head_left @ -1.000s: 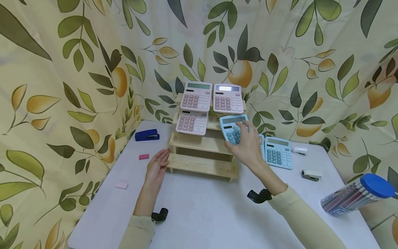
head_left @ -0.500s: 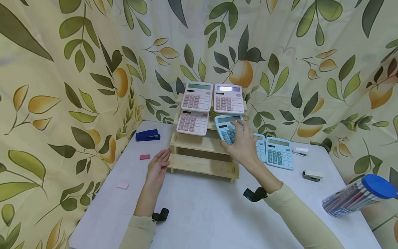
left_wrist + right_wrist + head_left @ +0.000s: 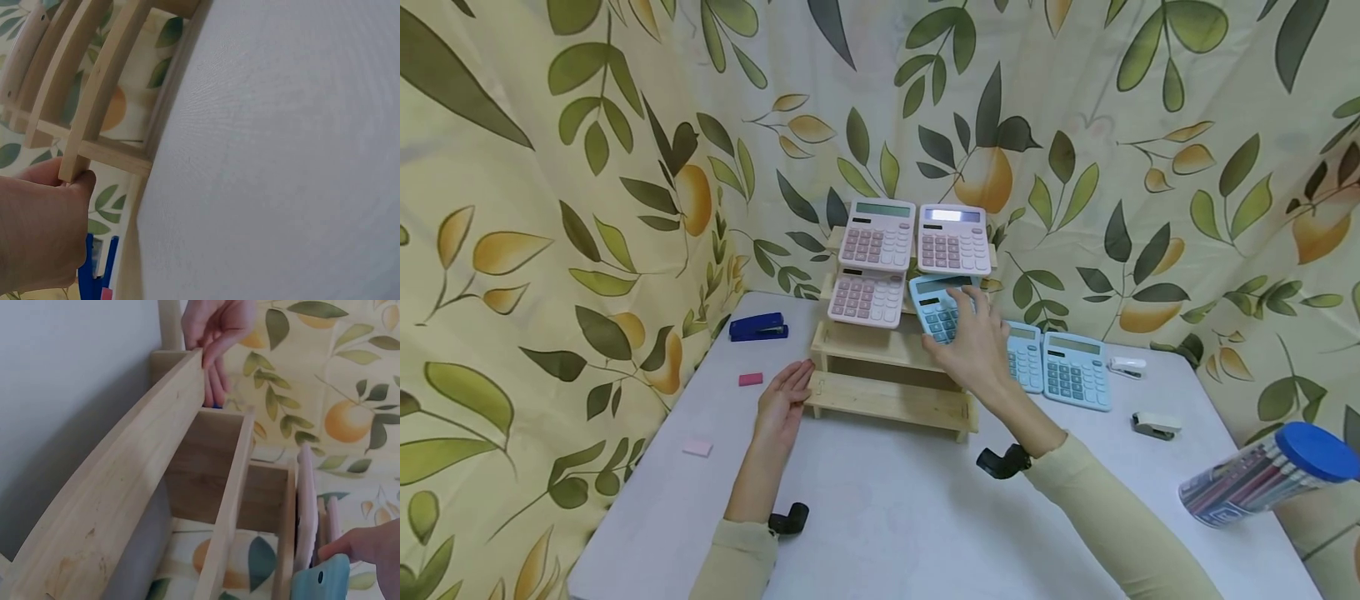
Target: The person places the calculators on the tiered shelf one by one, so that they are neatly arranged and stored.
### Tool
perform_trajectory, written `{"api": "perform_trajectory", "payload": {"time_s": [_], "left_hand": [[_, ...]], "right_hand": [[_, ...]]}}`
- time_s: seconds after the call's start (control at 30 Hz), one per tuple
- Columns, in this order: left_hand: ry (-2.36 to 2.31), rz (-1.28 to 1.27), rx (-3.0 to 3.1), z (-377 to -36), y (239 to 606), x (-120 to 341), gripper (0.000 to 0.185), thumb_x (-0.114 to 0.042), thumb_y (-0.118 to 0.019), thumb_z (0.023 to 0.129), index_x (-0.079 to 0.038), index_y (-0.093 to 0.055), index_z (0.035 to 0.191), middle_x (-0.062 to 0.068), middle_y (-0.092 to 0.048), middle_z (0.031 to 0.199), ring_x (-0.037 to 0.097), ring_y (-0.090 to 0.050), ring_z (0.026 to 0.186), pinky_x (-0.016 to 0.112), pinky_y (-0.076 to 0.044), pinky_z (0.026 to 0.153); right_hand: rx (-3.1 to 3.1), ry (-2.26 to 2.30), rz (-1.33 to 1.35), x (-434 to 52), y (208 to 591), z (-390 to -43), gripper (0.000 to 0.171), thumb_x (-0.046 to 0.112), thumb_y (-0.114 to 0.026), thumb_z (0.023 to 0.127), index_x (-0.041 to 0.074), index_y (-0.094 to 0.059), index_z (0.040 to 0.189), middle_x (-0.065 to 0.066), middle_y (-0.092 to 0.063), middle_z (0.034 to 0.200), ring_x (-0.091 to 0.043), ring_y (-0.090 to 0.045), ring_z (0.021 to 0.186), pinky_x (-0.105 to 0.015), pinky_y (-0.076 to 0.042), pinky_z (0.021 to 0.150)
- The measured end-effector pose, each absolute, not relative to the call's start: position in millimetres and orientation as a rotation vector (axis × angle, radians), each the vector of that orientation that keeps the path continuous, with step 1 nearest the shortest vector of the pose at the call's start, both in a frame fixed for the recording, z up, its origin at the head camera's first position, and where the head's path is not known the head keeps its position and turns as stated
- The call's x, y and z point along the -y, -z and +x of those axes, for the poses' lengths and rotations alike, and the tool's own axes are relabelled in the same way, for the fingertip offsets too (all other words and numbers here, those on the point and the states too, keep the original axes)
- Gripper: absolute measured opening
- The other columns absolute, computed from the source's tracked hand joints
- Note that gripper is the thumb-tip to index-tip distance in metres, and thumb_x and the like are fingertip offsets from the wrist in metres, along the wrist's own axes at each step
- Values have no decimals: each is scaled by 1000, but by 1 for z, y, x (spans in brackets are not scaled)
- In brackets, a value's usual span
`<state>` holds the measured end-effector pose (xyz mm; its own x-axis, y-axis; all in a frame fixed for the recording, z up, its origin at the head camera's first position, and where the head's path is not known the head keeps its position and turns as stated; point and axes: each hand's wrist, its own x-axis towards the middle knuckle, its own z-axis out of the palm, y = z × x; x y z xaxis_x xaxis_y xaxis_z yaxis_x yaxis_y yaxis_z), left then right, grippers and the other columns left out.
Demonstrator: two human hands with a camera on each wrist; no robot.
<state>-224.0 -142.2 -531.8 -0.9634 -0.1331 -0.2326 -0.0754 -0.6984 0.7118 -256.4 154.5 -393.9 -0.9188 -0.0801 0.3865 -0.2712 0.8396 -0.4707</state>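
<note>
A wooden stand (image 3: 891,402) with steps sits near the back of a pale counter (image 3: 880,500). Behind the stand and off to its left and right hangs cloth (image 3: 625,283) with green leaves and orange fruit on it. The two hands are apart. The left hand (image 3: 782,408) pinches the left end of the stand's lowest step. The right hand (image 3: 973,346) holds a blue calculator (image 3: 934,307), which leans by the stand's upper right part, next to the lower pink calculator (image 3: 867,297). It is hard to tell if it touches the step. Two pink ones, the top left calculator (image 3: 876,235) and the top right calculator (image 3: 955,239), lean high on the stand. Right of the stand are a second blue calculator (image 3: 1024,358), a third blue calculator (image 3: 1075,371), two little white things (image 3: 1156,425) and a pencil tub (image 3: 1247,483) with a blue lid. Left of the stand lie a blue stapler (image 3: 758,327), a small red block (image 3: 750,379) and a light pink block (image 3: 697,448). A soft shadow lies on the counter, in front of the stand and to its right.
</note>
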Motion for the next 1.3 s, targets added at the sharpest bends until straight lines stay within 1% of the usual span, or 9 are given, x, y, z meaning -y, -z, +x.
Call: {"api": "perform_trajectory", "payload": {"time_s": [0.07, 0.23, 0.47, 0.53, 0.7, 0.87, 1.0, 1.13, 1.3], "left_hand": [[2833, 417, 1210, -223, 532, 142, 70, 27, -38, 92, 6, -32, 158, 23, -42, 160, 29, -41, 150, 32, -37, 120], [2816, 410, 1234, -223, 532, 141, 69, 27, -38, 92, 7, -31, 158, 24, -42, 160, 30, -41, 150, 32, -37, 119], [2812, 410, 1245, -222, 531, 141, 68, 27, -38, 93, 8, -31, 158, 24, -42, 160, 30, -41, 150, 32, -37, 119], [2809, 414, 1253, -222, 532, 142, 68, 27, -38, 93, 7, -31, 158, 24, -42, 160, 29, -41, 150, 32, -37, 119], [2810, 424, 1252, -222, 532, 141, 69, 26, -39, 93, 6, -32, 158, 22, -43, 160, 28, -42, 150, 33, -37, 120], [2822, 420, 1241, -224, 532, 140, 69, 26, -39, 93, 6, -31, 159, 22, -43, 160, 28, -43, 149, 33, -37, 120], [2821, 418, 1232, -225, 531, 141, 69, 26, -39, 93, 6, -32, 158, 22, -44, 160, 28, -43, 149, 32, -37, 120], [2823, 419, 1226, -225, 531, 141, 69, 26, -39, 93, 6, -32, 158, 22, -44, 160, 28, -43, 149, 32, -36, 120], [2821, 414, 1231, -224, 532, 141, 69, 27, -39, 93, 6, -32, 158, 23, -42, 160, 29, -42, 150, 33, -36, 120]], "right_hand": [[2665, -749, 257, -154, 396, -258, 86, 35, -84, 80, 9, -46, 152, -20, -36, 159, -52, -41, 135, -66, -35, 100], [2663, -742, 259, -153, 400, -264, 84, 36, -82, 82, 8, -46, 152, -20, -36, 160, -52, -38, 138, -67, -34, 102], [2636, -744, 228, -151, 404, -273, 87, 41, -83, 82, 7, -46, 152, -20, -36, 159, -47, -37, 141, -67, -31, 110], [2630, -739, 220, -149, 406, -276, 88, 43, -83, 82, 6, -45, 152, -20, -36, 160, -48, -37, 143, -68, -31, 111], [2647, -686, 220, -144, 407, -278, 92, 51, -80, 85, 5, -40, 155, -24, -34, 160, -62, -28, 145, -75, -27, 113], [2702, -640, 221, -144, 405, -275, 97, 57, -78, 86, 7, -35, 158, -26, -27, 163, -68, -19, 146, -78, -20, 116], [2731, -640, 285, -144, 401, -268, 98, 54, -81, 85, 7, -35, 158, -27, -23, 165, -71, -15, 144, -80, -19, 115], [2743, -626, 336, -142, 397, -261, 96, 46, -83, 85, 6, -36, 157, -27, -23, 165, -72, -21, 141, -79, -20, 116], [2701, -631, 390, -142, 398, -258, 89, 34, -84, 86, 2, -38, 155, -28, -27, 163, -65, -32, 140, -76, -33, 112]]}}
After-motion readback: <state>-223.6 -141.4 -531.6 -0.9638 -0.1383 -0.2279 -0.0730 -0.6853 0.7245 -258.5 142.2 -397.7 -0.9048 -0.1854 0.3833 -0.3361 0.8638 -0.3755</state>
